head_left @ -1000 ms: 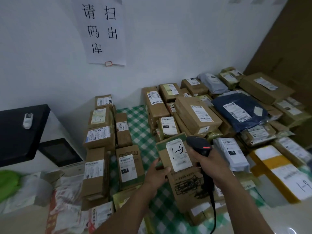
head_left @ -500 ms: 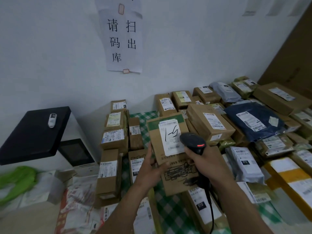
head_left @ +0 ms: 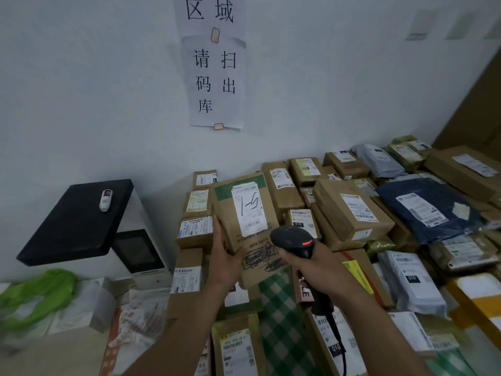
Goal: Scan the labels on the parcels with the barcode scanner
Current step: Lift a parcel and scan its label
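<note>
My left hand (head_left: 223, 256) grips a brown cardboard parcel (head_left: 245, 229) by its left edge and holds it lifted and tilted above the table. Its white label (head_left: 249, 208) faces me, with a black handwritten mark across it. My right hand (head_left: 311, 270) grips the handle of a black barcode scanner (head_left: 294, 241). The scanner head sits just below and right of the label, a red light showing on top. Its cable (head_left: 339, 346) hangs down toward me.
Many labelled cardboard parcels (head_left: 349, 215) and mailer bags (head_left: 425, 210) crowd a green checked tablecloth (head_left: 282, 321). A white machine with a black lid (head_left: 78, 221) stands at left, a small white device (head_left: 105, 200) on it. Green plastic (head_left: 40, 294) lies at lower left. Paper signs (head_left: 215, 77) hang on the wall.
My left hand has lifted the parcel off the pile and raised it toward me. My right hand followed with the scanner, staying by the label. The view has tilted upward.
</note>
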`<control>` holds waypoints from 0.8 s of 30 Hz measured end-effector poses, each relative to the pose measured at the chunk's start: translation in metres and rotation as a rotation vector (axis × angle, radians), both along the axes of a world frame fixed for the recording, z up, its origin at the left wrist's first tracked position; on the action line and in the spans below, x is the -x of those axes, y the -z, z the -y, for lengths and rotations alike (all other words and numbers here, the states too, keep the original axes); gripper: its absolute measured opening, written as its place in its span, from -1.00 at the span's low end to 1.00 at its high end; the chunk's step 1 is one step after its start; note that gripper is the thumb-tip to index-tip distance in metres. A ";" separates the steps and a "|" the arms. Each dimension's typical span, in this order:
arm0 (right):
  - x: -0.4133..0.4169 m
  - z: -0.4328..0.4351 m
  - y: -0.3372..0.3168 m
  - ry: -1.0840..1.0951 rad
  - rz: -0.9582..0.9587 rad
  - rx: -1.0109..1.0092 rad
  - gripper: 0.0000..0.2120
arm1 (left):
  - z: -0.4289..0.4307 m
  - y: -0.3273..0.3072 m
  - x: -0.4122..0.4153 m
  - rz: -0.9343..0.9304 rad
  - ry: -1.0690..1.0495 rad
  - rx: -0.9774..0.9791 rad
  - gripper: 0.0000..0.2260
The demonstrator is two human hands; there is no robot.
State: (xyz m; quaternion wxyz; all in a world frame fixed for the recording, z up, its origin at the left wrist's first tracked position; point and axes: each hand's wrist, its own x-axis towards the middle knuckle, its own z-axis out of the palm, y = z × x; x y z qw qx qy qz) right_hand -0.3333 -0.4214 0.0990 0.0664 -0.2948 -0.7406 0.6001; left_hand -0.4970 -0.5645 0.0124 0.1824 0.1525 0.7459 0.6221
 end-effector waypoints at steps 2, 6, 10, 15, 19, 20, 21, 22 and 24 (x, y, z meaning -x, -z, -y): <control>0.006 0.004 -0.005 -0.038 0.015 0.007 -0.82 | 0.001 0.003 0.008 -0.007 -0.027 0.024 0.00; 0.018 0.011 -0.010 -0.082 0.048 0.003 -0.86 | 0.004 0.010 0.018 -0.059 -0.076 0.043 0.01; 0.023 0.018 -0.014 -0.115 0.044 -0.005 -0.88 | 0.005 0.012 0.020 -0.070 -0.071 0.046 0.01; 0.022 0.021 -0.014 -0.115 0.074 0.004 -0.89 | 0.006 0.006 0.016 -0.059 -0.078 0.083 -0.02; 0.020 0.021 -0.014 -0.105 0.096 0.024 -0.88 | 0.006 0.007 0.016 -0.083 -0.096 0.093 -0.04; 0.020 0.021 -0.014 -0.099 0.098 0.028 -0.87 | 0.006 0.008 0.016 -0.090 -0.100 0.096 -0.03; 0.020 0.020 -0.014 -0.094 0.100 0.028 -0.87 | 0.007 0.008 0.016 -0.090 -0.099 0.099 -0.03; 0.019 0.019 -0.014 -0.093 0.099 0.025 -0.87 | 0.008 0.009 0.016 -0.093 -0.099 0.102 -0.03; 0.018 0.019 -0.013 -0.101 0.092 0.021 -0.85 | 0.009 0.012 0.016 -0.107 -0.093 0.114 -0.04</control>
